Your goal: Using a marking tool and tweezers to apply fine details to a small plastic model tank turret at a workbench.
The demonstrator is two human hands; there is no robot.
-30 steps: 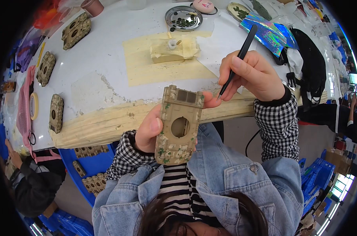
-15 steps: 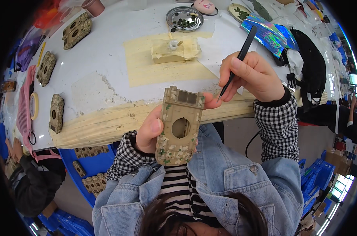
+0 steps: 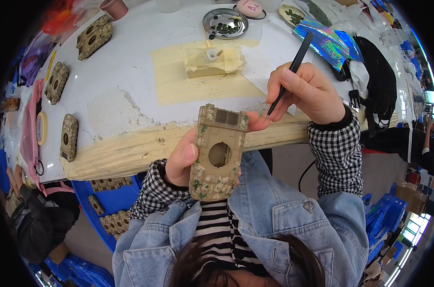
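A model tank hull (image 3: 213, 179) in tan and green pixel camouflage, with a round opening in its top, is tilted up before my chest. My left hand (image 3: 180, 160) grips it, thumb along the near-left edge. A fingertip shows past the hull's upper right side, close to the tweezers' tip. Black tweezers (image 3: 298, 62) sit pinched in my right hand (image 3: 317, 93), pointing down and left. Their points are beside that fingertip, apart from the hull. Whether they hold a tiny part is too small to tell.
Several camouflaged hulls (image 3: 69, 137) line the table's left side. A taped block (image 3: 210, 71) with a small cup stands mid-table. Behind it, a round metal tray (image 3: 206, 25) carries small dark green pieces. A blue bin (image 3: 112, 195) with more hulls is below left. A co-worker (image 3: 42, 225) sits at the left.
My hands, the hull and the tweezers stay almost still. At the far left, the co-worker's arm has shifted slightly.
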